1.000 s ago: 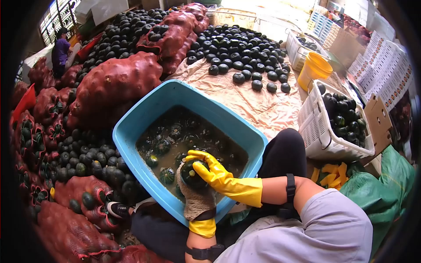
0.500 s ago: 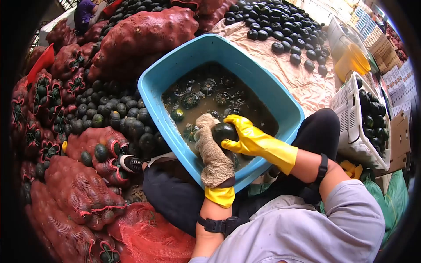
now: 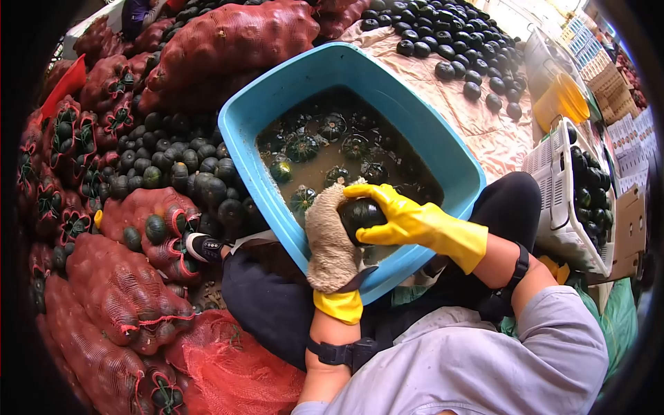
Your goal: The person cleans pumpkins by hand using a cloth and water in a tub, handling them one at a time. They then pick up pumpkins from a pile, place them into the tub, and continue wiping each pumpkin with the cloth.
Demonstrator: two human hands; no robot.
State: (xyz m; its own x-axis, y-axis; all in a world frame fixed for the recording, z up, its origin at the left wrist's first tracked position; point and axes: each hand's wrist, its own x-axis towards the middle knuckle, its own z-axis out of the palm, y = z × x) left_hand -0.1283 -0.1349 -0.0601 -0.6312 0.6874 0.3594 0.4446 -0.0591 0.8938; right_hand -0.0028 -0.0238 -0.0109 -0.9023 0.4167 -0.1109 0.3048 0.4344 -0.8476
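A dark green, round squash (image 3: 362, 218) is held over the near part of a blue tub (image 3: 243, 166). My right hand (image 3: 408, 223), in a yellow rubber glove, grips it from the right with thumb and fingers curved round it. On its left side presses my left hand (image 3: 330, 243), in a shaggy beige scrubbing mitt over a yellow glove; the mitt hides its fingers. Murky water (image 3: 315, 181) stands in the tub, with several striped green squashes (image 3: 302, 147) floating there.
Red mesh sacks (image 3: 238, 41) of squash crowd the left, with loose dark squashes (image 3: 207, 181) beside the tub. More squashes (image 3: 449, 41) lie on a pale sheet (image 3: 477, 131) behind. At right stand a white crate (image 3: 553, 187) and a yellow bucket (image 3: 564, 100).
The squash and both hands have shifted slightly. The mitt now shows a broader side and sits lower against the squash, which appears turned a little.
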